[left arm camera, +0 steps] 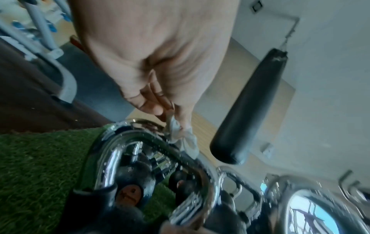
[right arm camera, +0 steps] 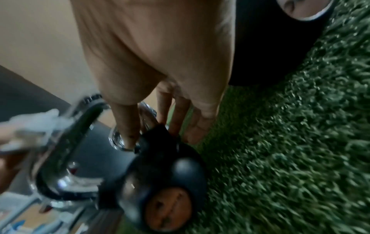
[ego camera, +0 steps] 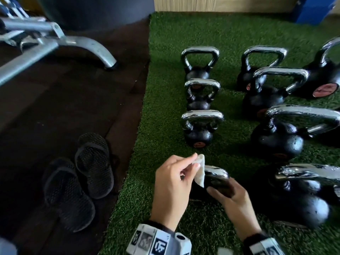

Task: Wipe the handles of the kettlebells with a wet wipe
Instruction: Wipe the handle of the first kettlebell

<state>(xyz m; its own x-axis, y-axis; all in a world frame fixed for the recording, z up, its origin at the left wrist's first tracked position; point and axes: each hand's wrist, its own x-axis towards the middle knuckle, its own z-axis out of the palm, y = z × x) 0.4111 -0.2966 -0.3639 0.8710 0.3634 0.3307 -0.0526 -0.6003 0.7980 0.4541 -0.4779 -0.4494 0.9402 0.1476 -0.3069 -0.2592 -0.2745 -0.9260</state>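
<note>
A small black kettlebell [ego camera: 215, 183] with a chrome handle [ego camera: 216, 173] stands nearest to me on the green turf. My left hand [ego camera: 174, 177] pinches a white wet wipe [ego camera: 200, 172] against the left end of that handle. In the left wrist view the wet wipe [left arm camera: 180, 134] hangs from my fingers [left arm camera: 152, 102] onto the chrome handle [left arm camera: 140, 137]. My right hand [ego camera: 230, 196] grips the same kettlebell at the right base of its handle. The right wrist view shows my fingers [right arm camera: 128, 126] round the handle just above the black kettlebell body [right arm camera: 170, 166].
Several more chrome-handled kettlebells [ego camera: 199, 126] stand in two rows on the turf [ego camera: 165, 89], with larger ones [ego camera: 276, 137] to the right. Black sandals [ego camera: 77, 179] lie on the dark floor at left. A grey machine frame [ego camera: 46, 43] sits far left. A punching bag [left arm camera: 248, 109] hangs behind.
</note>
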